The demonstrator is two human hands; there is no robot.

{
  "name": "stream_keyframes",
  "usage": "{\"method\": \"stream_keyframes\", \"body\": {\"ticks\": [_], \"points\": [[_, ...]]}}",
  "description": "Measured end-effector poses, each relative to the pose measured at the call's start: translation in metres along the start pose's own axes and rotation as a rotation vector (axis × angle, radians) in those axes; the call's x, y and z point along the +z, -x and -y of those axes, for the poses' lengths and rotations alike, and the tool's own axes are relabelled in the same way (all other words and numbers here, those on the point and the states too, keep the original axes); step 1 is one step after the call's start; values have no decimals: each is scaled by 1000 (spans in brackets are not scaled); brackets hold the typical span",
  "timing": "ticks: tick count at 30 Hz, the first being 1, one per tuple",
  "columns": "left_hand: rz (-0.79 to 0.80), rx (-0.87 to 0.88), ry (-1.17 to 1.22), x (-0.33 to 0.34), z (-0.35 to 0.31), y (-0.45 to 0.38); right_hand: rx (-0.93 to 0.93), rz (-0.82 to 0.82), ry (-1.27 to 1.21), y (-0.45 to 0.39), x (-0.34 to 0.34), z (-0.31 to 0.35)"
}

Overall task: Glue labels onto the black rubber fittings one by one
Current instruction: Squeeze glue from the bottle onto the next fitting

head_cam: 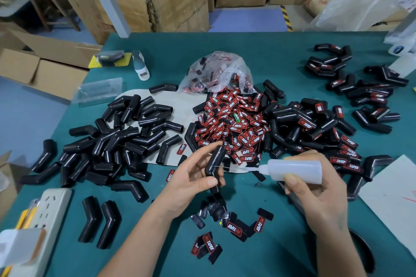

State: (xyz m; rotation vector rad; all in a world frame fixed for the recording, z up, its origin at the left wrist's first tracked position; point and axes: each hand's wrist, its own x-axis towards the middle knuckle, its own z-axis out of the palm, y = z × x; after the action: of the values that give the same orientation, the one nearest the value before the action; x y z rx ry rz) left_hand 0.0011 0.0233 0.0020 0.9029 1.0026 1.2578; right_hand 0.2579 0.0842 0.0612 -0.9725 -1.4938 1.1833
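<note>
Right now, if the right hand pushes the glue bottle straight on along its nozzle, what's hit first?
Probably the black fitting gripped by the left hand. The right hand aims the glue bottle nozzle leftward at it across a small gap; depth is unclear.

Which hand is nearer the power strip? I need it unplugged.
Left. The left hand holds a fitting right of the power strip; the right hand is farther right.

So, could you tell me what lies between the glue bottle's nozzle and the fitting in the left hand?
In the head view, only a thin strand of glue spans from the glue bottle to the fitting gripped by the left hand.
</note>
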Motion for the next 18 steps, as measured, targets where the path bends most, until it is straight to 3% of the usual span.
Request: {"method": "stream_keyframes", "body": {"ticks": [18], "points": [[13, -10, 27, -2, 3, -1, -7, -4, -8, -1, -1, -1]]}}
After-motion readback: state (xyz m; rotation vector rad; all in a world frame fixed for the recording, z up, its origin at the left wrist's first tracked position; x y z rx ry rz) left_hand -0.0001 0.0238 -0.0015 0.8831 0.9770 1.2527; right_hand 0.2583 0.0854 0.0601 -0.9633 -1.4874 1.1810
